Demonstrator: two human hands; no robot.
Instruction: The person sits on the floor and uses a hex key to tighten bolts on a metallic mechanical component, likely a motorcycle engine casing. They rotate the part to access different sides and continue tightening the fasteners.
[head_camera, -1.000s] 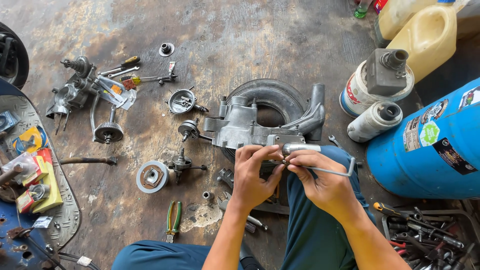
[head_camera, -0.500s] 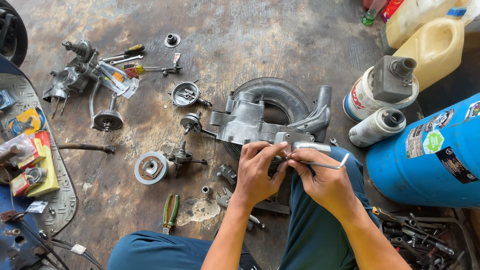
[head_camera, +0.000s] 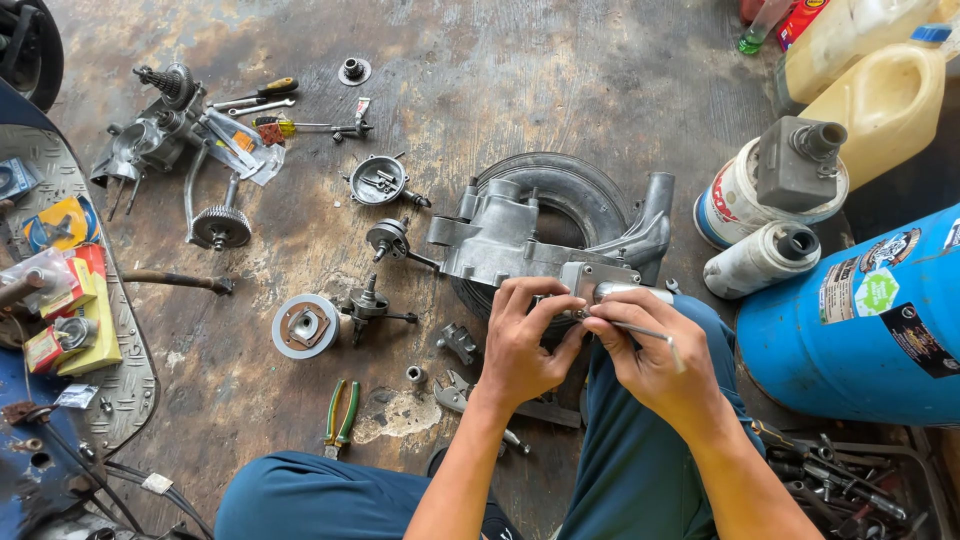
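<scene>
Single view only: head cam, worn by the person, looks steeply down at the concrete floor (head_camera: 560, 80) from seated height. Close range: both forearms enter from the bottom edge, left hand (head_camera: 522, 345) and right hand (head_camera: 655, 360) sit just below frame centre. Knees in blue trousers (head_camera: 330, 500) fill the bottom edge. Blue drum (head_camera: 850, 330) is cut off at the right edge, scooter footboard (head_camera: 110, 390) at the left. No second view, no overlap.
</scene>
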